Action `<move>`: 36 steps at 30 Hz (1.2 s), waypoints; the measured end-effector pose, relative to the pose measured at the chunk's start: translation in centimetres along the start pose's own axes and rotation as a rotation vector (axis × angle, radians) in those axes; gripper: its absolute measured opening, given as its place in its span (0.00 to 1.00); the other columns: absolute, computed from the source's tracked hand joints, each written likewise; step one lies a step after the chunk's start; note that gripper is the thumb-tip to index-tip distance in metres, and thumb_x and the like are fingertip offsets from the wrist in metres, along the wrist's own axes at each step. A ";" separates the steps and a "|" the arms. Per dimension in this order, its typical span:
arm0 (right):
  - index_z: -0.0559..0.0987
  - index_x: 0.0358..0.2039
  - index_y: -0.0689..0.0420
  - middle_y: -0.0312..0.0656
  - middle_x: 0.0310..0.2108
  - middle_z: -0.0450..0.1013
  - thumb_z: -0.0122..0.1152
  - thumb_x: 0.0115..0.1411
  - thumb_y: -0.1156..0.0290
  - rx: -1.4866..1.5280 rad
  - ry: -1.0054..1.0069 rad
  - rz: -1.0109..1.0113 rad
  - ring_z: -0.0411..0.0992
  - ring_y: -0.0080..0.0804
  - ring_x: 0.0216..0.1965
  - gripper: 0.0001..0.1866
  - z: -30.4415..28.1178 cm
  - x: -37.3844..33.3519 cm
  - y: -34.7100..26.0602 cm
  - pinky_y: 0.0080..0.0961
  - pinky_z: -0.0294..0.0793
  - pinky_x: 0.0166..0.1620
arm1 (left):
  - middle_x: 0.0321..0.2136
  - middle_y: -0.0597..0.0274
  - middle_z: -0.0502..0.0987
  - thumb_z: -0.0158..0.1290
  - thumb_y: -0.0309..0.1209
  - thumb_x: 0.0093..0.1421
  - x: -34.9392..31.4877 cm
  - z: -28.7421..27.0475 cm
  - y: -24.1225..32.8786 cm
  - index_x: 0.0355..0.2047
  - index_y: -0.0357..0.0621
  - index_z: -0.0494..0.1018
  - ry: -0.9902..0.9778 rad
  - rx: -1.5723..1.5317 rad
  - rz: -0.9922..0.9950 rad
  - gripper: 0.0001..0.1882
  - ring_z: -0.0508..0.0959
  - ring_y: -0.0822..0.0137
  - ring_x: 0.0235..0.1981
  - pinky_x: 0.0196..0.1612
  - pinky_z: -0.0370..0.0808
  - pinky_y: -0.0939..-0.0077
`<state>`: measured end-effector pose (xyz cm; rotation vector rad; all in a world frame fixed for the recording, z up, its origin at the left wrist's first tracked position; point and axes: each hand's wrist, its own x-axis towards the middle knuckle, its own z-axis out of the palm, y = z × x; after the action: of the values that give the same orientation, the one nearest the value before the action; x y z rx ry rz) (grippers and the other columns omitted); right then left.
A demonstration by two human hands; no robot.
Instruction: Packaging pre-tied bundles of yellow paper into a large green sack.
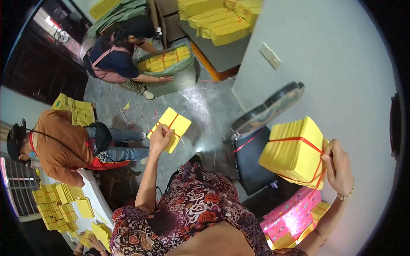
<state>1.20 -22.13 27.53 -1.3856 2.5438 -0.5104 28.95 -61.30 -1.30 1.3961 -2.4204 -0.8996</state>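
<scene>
My left hand is closed on the red string of a yellow paper bundle, whose flat face is turned up and crossed by the string. Out to the right, my right hand grips the red tie of a second yellow paper bundle at its corner. Many stacked sheet edges show along that bundle's side, and the tie runs around it both ways. Both bundles hang in the air, clear of my body. My right fingertips are partly hidden behind the bundle's edge.
A black chair stands below the right bundle, beside the wall. One person bends over a green-lined sack of yellow bundles. Another person stands at a white table with stacked bundles; someone's hands work there.
</scene>
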 end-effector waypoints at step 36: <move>0.65 0.30 0.60 0.54 0.27 0.70 0.44 0.53 0.75 0.117 -0.284 -0.532 0.70 0.52 0.31 0.04 46.3 81.5 -8.2 0.41 0.67 0.34 | 0.20 0.73 0.66 0.51 0.25 0.55 37.3 -2.6 -6.7 0.27 0.42 0.65 0.164 -0.624 -0.206 0.06 0.65 0.82 0.21 0.26 0.63 0.87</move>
<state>-21.10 -104.26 -12.71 -1.9325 1.8856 -0.4891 15.10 -96.10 -7.68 1.4022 -1.6765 -1.3718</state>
